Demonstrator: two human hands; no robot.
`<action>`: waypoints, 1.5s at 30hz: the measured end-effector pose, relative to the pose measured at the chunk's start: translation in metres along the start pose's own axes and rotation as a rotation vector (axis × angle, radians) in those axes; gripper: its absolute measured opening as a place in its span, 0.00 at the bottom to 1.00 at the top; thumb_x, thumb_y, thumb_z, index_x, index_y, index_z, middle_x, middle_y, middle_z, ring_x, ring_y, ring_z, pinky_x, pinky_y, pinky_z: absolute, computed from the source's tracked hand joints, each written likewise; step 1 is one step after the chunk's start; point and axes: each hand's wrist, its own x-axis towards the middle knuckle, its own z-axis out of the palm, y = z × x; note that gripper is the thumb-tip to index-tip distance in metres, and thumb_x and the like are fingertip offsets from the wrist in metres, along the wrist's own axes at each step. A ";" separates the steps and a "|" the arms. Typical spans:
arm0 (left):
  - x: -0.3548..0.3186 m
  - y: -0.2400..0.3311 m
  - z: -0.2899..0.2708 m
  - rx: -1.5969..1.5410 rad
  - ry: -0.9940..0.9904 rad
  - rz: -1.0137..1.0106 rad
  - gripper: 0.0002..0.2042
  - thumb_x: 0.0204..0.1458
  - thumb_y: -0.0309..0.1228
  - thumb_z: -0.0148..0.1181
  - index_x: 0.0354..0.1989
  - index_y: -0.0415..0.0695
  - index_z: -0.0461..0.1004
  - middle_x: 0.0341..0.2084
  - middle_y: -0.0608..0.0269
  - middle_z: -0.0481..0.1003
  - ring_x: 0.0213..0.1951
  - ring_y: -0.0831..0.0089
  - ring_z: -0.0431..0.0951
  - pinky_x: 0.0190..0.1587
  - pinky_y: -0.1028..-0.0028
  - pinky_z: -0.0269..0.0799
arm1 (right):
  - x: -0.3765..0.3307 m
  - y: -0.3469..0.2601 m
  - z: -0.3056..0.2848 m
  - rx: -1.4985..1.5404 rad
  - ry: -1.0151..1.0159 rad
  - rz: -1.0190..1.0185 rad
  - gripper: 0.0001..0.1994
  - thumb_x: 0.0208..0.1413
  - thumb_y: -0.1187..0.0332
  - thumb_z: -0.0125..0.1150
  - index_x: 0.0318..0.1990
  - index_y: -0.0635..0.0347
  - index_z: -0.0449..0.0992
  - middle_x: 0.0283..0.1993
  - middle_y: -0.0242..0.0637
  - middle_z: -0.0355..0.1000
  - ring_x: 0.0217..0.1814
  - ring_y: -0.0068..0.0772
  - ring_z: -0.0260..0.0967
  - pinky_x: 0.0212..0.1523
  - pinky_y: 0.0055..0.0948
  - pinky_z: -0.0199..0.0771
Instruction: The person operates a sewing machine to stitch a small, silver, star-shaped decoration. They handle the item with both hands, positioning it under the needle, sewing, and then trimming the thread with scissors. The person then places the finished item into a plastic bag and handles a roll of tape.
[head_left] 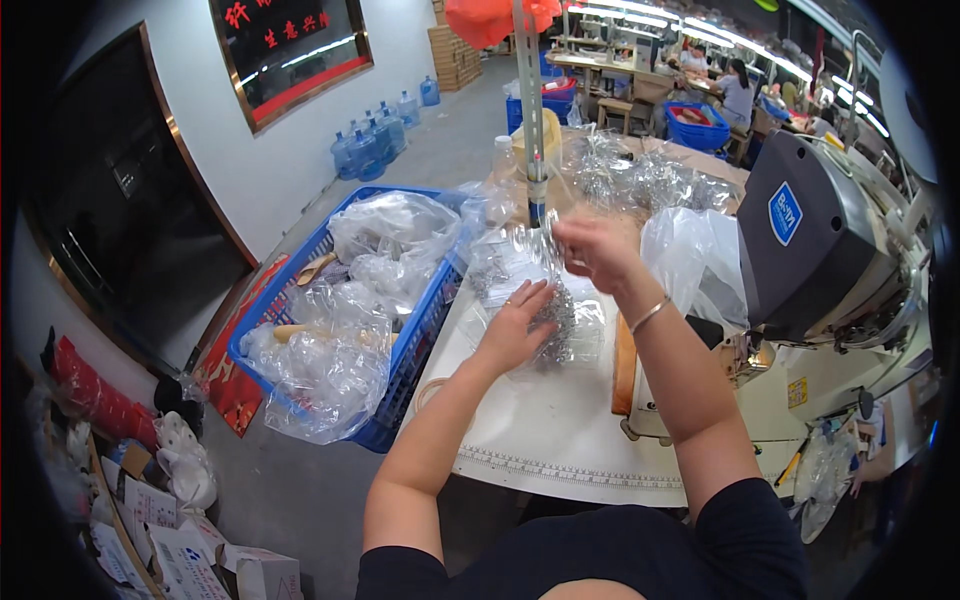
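Note:
My left hand (518, 325) lies with its fingers spread on a pile of transparent plastic bags (578, 338) on the white table. White slips or sheets (518, 280) show through the plastic beyond those fingers. My right hand (600, 250), with a bracelet at the wrist, is raised just past the pile. Its fingers are bent together around the edge of a shiny transparent plastic bag (548, 238), partly hidden by the hand. To the right of this hand rests a whitish plastic bag (695, 255) against the sewing machine.
A dark-headed sewing machine (815, 235) takes up the table's right side. At the left stands a blue basket (400, 345) full of bagged goods. A metal pole (532, 110) rises behind my hands, near more loose plastic (650, 180). A ruler strip (570, 474) follows the near edge.

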 end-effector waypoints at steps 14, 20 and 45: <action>-0.005 -0.060 -0.075 0.226 0.180 -0.433 0.13 0.48 0.28 0.57 0.42 0.39 0.75 0.39 0.48 0.76 0.42 0.58 0.77 0.45 0.66 0.71 | -0.026 0.075 -0.005 -0.695 0.316 -0.079 0.47 0.37 0.58 0.70 0.62 0.72 0.52 0.34 0.41 0.72 0.36 0.34 0.72 0.40 0.28 0.72; 0.066 -0.101 -0.028 0.653 -0.092 -0.605 0.11 0.48 0.31 0.56 0.38 0.38 0.76 0.39 0.45 0.75 0.43 0.51 0.76 0.46 0.62 0.71 | -0.024 0.071 -0.005 -0.734 0.324 -0.028 0.46 0.36 0.58 0.71 0.61 0.73 0.54 0.35 0.41 0.72 0.37 0.35 0.72 0.41 0.28 0.72; 0.017 0.066 0.002 0.673 -0.073 -0.045 0.33 0.37 0.41 0.68 0.50 0.37 0.62 0.48 0.47 0.67 0.50 0.56 0.69 0.50 0.60 0.64 | -0.095 0.133 -0.042 0.325 0.466 -0.011 0.19 0.51 0.59 0.62 0.43 0.64 0.68 0.33 0.32 0.65 0.33 0.23 0.62 0.33 0.23 0.62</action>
